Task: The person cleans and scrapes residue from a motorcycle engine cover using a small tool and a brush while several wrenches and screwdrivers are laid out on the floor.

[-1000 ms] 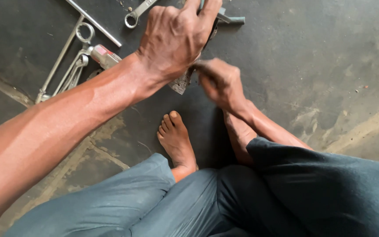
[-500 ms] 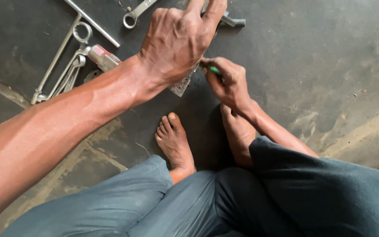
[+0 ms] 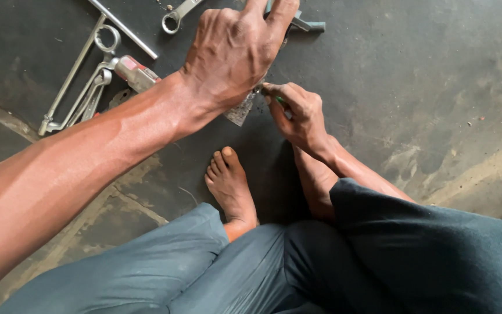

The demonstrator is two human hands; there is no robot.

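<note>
Head view — left hand (image 3: pixel 236 52) grips metal piece (image 3: pixel 240 109) — right hand (image 3: pixel 298 113) beside.

left hand (image 3: pixel 233 55): fingertips cut off by the top edge; its palm hid most of a grey metal piece (image 3: pixel 240 110), only a lower corner showing. right hand (image 3: pixel 300 116): closed round a thin green-handled tool (image 3: pixel 279 100), tip and kind not to be told. combination wrench (image 3: pixel 178 14) and long steel bar (image 3: pixel 124 28): upper ends cut off at the top edge. right foot (image 3: pixel 315 183): toes hidden behind the right wrist.
</note>
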